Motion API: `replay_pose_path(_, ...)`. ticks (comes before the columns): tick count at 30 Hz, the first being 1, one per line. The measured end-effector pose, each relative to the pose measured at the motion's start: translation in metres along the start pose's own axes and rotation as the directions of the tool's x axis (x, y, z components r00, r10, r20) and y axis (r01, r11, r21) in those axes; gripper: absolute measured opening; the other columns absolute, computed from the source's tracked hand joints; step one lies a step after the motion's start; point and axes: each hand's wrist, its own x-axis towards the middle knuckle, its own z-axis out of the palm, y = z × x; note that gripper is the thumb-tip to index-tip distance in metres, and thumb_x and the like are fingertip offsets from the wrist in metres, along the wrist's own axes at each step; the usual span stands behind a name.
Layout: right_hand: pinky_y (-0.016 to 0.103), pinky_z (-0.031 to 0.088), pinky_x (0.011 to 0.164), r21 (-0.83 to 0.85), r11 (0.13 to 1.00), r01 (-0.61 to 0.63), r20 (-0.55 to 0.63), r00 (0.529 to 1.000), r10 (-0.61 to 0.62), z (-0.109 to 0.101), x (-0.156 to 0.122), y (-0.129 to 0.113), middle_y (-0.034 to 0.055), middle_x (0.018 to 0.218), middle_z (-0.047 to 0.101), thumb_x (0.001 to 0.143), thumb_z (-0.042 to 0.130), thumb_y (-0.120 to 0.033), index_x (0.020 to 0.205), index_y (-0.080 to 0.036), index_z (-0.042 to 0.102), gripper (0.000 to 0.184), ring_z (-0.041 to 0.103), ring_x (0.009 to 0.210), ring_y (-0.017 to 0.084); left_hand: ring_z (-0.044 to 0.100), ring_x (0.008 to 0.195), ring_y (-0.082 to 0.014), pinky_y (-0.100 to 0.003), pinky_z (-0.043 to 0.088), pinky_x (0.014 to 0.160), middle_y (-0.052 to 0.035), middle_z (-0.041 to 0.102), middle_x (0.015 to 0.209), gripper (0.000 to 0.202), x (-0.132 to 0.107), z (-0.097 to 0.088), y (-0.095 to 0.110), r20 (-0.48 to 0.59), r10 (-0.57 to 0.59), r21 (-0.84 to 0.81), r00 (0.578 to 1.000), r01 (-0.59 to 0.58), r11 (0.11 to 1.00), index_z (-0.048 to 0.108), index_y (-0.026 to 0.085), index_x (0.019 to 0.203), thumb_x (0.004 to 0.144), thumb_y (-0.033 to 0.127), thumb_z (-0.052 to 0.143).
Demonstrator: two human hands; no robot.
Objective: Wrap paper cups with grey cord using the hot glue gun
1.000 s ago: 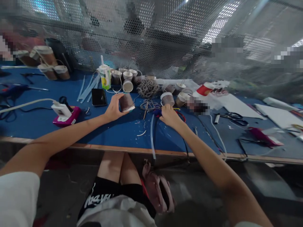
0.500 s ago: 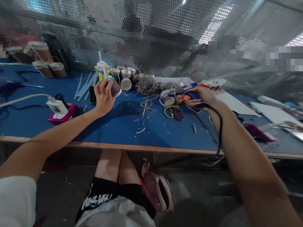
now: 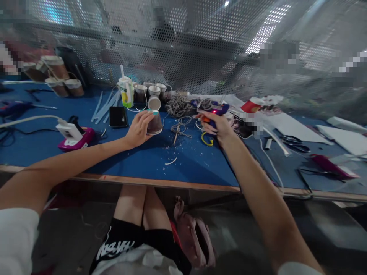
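Observation:
My left hand (image 3: 140,129) is closed around a small brown paper cup (image 3: 155,123), tilted so that its white rim faces down. In my right hand (image 3: 216,125) is a blue glue gun (image 3: 219,109) with an orange trigger and a glowing red light, its nozzle pointing left toward the cup. Beneath the gun, the yellow handle of a pair of scissors (image 3: 207,139) shows on the blue table. A tangle of grey cord (image 3: 179,105) lies behind, between the hands. One more cup (image 3: 154,103) rests on its side just beyond the held cup.
A drink carton (image 3: 126,93) with a straw stands behind a black phone (image 3: 118,117). To the left are a magenta power strip (image 3: 77,139) and several brown cups (image 3: 74,87). Black scissors (image 3: 295,143) and white sheets (image 3: 298,128) lie at the right. Perforated metal mesh (image 3: 189,46) closes off the back.
My left hand has brought the cup right and lower, uncovering the carton and phone. My right hand has moved left with the glue gun, whose red light now shows.

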Motion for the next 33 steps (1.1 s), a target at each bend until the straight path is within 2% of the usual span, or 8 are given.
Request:
replay_pose_path(2, 0.018, 0.022, 0.027, 0.068, 0.997, 0.035, 0.027, 0.999, -0.037, 0.017, 0.002, 0.012, -0.0061, 0.045, 0.048, 0.076, 0.069, -0.034, 0.065, -0.018, 0.057, 0.023, 0.022, 0.029, 0.002, 0.059, 0.125, -0.0344, -0.061, 0.052, 0.105, -0.0170, 0.060, 0.130, 0.072, 0.000, 0.001, 0.002, 0.023, -0.012, -0.011, 1.000, 0.012, 1.000, 0.031, 0.021, 0.140, 0.083, 0.033, 0.073)
replay_pose_path(6, 0.019, 0.032, 0.029, 0.133, 0.989, -0.069, 0.175, 0.983, 0.045, 0.042, 0.001, 0.040, -0.0082, 0.039, 0.040, 0.075, 0.065, -0.040, 0.061, -0.020, 0.052, 0.028, 0.020, 0.028, 0.004, 0.064, 0.115, -0.0324, -0.057, 0.058, 0.097, -0.0162, 0.060, 0.127, 0.073, 0.003, 0.001, 0.010, -0.088, -0.079, 0.023, 0.993, 0.082, 0.996, 0.030, 0.021, 0.140, 0.083, 0.040, 0.072)
replay_pose_path(10, 0.027, 0.049, 0.037, 0.091, 0.995, -0.048, 0.232, 0.972, 0.025, 0.053, -0.009, 0.060, -0.0043, 0.037, 0.047, 0.074, 0.063, -0.044, 0.062, -0.020, 0.056, 0.028, 0.040, 0.029, 0.010, 0.065, 0.112, -0.0317, -0.053, 0.060, 0.094, -0.0159, 0.061, 0.125, 0.084, 0.002, 0.000, 0.017, -0.089, -0.209, -0.013, 0.974, 0.208, 0.978, 0.031, 0.020, 0.141, 0.077, 0.048, 0.078)
replay_pose_path(15, 0.031, 0.059, 0.058, -0.117, 0.989, 0.086, 0.227, 0.972, -0.058, 0.057, -0.021, 0.063, 0.0025, 0.050, 0.062, 0.074, 0.074, -0.044, 0.060, -0.018, 0.062, 0.032, 0.062, 0.049, 0.016, 0.063, 0.119, -0.0302, -0.050, 0.057, 0.102, -0.0152, 0.059, 0.126, 0.081, 0.003, -0.004, 0.017, -0.082, -0.193, -0.079, 0.978, 0.186, 0.979, 0.032, 0.020, 0.140, 0.079, 0.049, 0.077)
replay_pose_path(19, 0.032, 0.057, 0.055, -0.217, 0.966, 0.142, 0.151, 0.982, -0.111, 0.055, -0.025, 0.062, 0.0007, 0.060, 0.066, 0.069, 0.082, -0.042, 0.071, -0.020, 0.065, 0.028, 0.061, 0.049, 0.015, 0.065, 0.116, -0.0290, -0.048, 0.061, 0.098, -0.0126, 0.058, 0.124, 0.083, 0.005, -0.003, 0.013, -0.108, -0.176, -0.093, 0.978, 0.167, 0.982, 0.032, 0.024, 0.138, 0.078, 0.060, 0.075)
replay_pose_path(23, 0.032, 0.055, 0.051, -0.245, 0.964, 0.104, 0.110, 0.991, -0.079, 0.050, -0.027, 0.050, 0.0002, 0.059, 0.066, 0.072, 0.078, -0.046, 0.077, -0.021, 0.067, 0.027, 0.055, 0.042, 0.013, 0.066, 0.111, -0.0268, -0.043, 0.065, 0.087, -0.0135, 0.054, 0.123, 0.084, 0.004, 0.003, 0.009, -0.181, -0.185, -0.148, 0.966, 0.159, 0.976, 0.029, 0.020, 0.137, 0.080, 0.068, 0.068)
replay_pose_path(28, 0.026, 0.044, 0.036, -0.168, 0.986, 0.001, 0.133, 0.991, 0.022, 0.042, -0.018, 0.028, 0.0001, 0.044, 0.057, 0.068, 0.073, -0.048, 0.066, -0.019, 0.066, 0.030, 0.051, 0.035, 0.013, 0.064, 0.120, -0.0284, -0.049, 0.059, 0.100, -0.0133, 0.054, 0.127, 0.080, 0.004, 0.000, 0.011, -0.092, -0.228, -0.200, 0.969, 0.206, 0.958, 0.021, 0.026, 0.137, 0.084, 0.063, 0.067)
replay_pose_path(33, 0.023, 0.030, 0.024, -0.098, 0.993, -0.072, 0.133, 0.988, 0.084, 0.044, -0.019, 0.038, -0.0036, 0.033, 0.045, 0.068, 0.073, -0.047, 0.058, -0.017, 0.064, 0.033, 0.035, 0.023, 0.008, 0.062, 0.124, -0.0306, -0.051, 0.056, 0.104, -0.0141, 0.056, 0.128, 0.083, 0.008, -0.009, 0.015, -0.076, -0.257, -0.256, 0.963, 0.231, 0.939, 0.026, 0.027, 0.137, 0.079, 0.067, 0.070)
